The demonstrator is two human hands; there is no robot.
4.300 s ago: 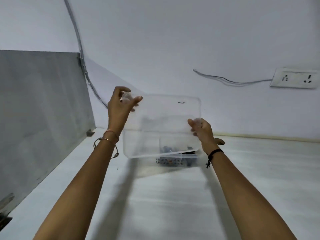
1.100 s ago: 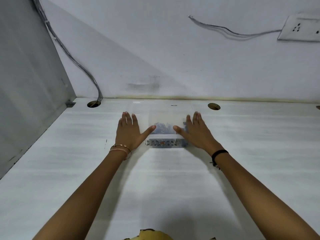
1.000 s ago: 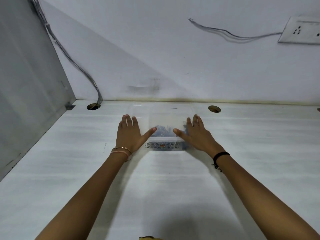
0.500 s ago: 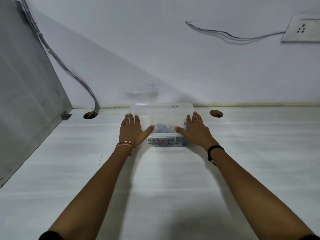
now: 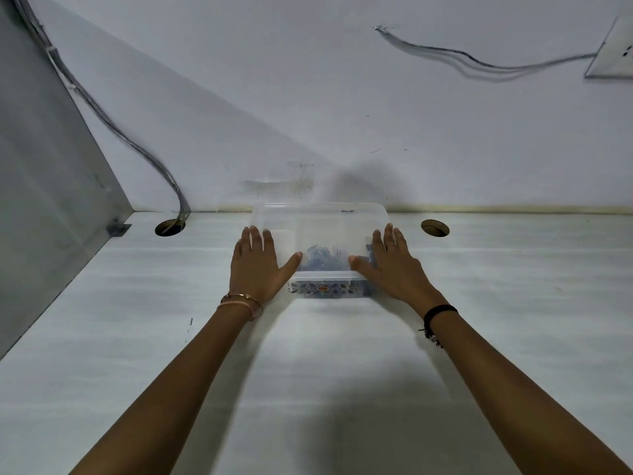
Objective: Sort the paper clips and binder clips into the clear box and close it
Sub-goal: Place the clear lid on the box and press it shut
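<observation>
The clear box (image 5: 325, 290) stands on the white table near the back wall, with its clear lid (image 5: 320, 222) lying on top. Through the plastic I see a bluish heap of clips (image 5: 323, 260) in the near part; paper clips and binder clips cannot be told apart. My left hand (image 5: 257, 269) lies flat on the lid's left side, fingers spread, thumb pointing inward. My right hand (image 5: 394, 269) lies flat on the right side in the same way. Neither hand grips anything.
Two round cable holes (image 5: 169, 228) (image 5: 435, 228) sit in the table on either side of the box. A grey panel (image 5: 51, 200) walls off the left, with cables (image 5: 113, 128) running down into the left hole. A wall socket (image 5: 613, 53) is at the upper right.
Four seconds ago both hands held the lid up above the box; now it lies on the box under flat palms. Over the last second the hands have hardly moved.
</observation>
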